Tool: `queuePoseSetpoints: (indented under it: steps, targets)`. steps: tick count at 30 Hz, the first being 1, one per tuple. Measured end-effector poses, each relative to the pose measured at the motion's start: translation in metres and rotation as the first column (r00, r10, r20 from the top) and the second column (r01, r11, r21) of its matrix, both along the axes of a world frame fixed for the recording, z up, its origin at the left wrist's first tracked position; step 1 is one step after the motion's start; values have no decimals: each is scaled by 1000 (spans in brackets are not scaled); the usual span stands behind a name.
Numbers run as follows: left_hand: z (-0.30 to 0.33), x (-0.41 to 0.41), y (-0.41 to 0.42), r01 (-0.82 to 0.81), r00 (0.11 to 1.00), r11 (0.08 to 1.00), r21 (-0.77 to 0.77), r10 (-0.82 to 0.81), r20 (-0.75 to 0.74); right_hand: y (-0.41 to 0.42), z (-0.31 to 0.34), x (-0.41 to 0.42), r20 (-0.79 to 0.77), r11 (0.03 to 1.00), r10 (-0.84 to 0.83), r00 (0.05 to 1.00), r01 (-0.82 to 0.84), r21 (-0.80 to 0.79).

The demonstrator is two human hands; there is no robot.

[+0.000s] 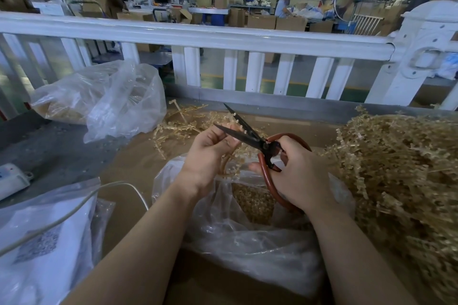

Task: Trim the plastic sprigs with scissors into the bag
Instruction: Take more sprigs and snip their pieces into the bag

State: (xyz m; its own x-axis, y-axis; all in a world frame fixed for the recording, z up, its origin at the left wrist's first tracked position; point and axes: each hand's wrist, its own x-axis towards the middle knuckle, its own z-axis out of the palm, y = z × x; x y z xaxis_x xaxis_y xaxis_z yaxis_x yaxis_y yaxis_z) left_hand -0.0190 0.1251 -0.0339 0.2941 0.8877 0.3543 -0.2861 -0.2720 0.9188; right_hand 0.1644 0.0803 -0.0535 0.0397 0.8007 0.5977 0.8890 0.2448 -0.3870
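My left hand [208, 153] pinches a tan plastic sprig [229, 163] that hangs down over the open clear bag [247, 235]. My right hand [297, 176] grips the red handles of the scissors [247, 131]. The black blades stand apart, pointing up and left, with the top of the sprig between them. Inside the bag lies a heap of small cut tan pieces [252, 203]. Both hands hover just above the bag's mouth.
A large heap of tan sprigs [396, 176] fills the right of the table. More loose sprigs [178, 124] lie behind the hands. A filled clear bag [104, 99] sits at back left, a white bag [47, 242] and cable at front left. White railing [198, 37] runs behind.
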Motion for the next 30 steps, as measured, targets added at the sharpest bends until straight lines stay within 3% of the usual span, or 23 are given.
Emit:
queuePoseSetpoints:
  steps: [19,25,30]
  targets:
    - [1,0,-5,15,999,985,-174,-6,52,-7,5,-5,-4,997,-66,998,66,36]
    - [0,1,-4,41,996,989,-140,-29,88,-8,5,-6,3,998,-53,999,53,41]
    - [-1,-1,-1,9,1000,1000,-29,-10,-17,-8,7,-6,16,998,-62,998,62,17]
